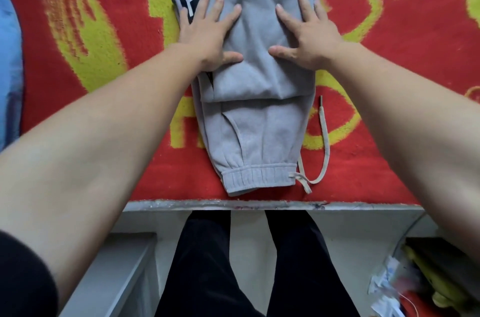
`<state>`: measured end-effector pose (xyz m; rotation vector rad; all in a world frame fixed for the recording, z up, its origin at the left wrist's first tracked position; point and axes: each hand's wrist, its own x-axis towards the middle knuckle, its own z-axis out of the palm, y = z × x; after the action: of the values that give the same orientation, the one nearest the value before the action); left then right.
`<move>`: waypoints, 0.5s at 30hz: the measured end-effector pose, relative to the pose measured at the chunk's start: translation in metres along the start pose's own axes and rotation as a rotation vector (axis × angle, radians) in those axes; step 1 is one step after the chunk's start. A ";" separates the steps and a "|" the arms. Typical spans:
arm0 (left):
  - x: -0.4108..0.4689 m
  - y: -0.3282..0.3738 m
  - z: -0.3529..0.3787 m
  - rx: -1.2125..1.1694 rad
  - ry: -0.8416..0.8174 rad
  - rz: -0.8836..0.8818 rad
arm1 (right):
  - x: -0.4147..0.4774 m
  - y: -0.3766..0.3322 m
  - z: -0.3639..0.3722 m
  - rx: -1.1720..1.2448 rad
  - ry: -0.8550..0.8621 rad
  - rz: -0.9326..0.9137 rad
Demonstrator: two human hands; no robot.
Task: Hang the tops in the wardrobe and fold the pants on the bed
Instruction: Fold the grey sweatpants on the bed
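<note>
Grey sweatpants (249, 119), folded at centre frame on a red-and-yellow blanket (104, 31) covering the bed, are pressed flat by the left hand (207, 31) and right hand (309, 36), fingers spread.

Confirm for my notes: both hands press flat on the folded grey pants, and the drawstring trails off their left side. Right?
No: the head view shows the drawstring trailing off the right side of the grey pants. The left hand and right hand do press flat.

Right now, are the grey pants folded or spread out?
Folded. The pants lie doubled on the blanket, the top layer's edge crossing their middle; left hand and right hand press flat on it.
</note>
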<state>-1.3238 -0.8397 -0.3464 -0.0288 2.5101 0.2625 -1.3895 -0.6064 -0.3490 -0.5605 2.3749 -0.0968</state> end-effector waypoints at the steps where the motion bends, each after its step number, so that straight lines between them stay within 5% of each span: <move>1: -0.006 0.001 0.002 -0.019 0.058 0.002 | -0.004 0.000 -0.002 0.087 0.045 -0.008; 4: -0.032 0.009 0.016 -0.257 0.383 -0.158 | -0.015 -0.002 0.000 0.446 0.277 0.072; 6: -0.041 0.013 0.023 -0.650 0.460 -0.401 | -0.015 -0.007 0.001 0.730 0.345 0.275; 9: -0.036 0.015 0.022 -1.352 0.373 -0.653 | -0.010 -0.010 -0.003 1.011 0.309 0.554; 15: -0.021 -0.002 0.003 -1.614 0.086 -0.704 | -0.010 -0.007 -0.016 1.358 0.093 0.632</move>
<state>-1.3044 -0.8414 -0.3368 -1.4612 1.5272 1.8030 -1.3907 -0.6096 -0.3288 0.8207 1.8647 -1.2956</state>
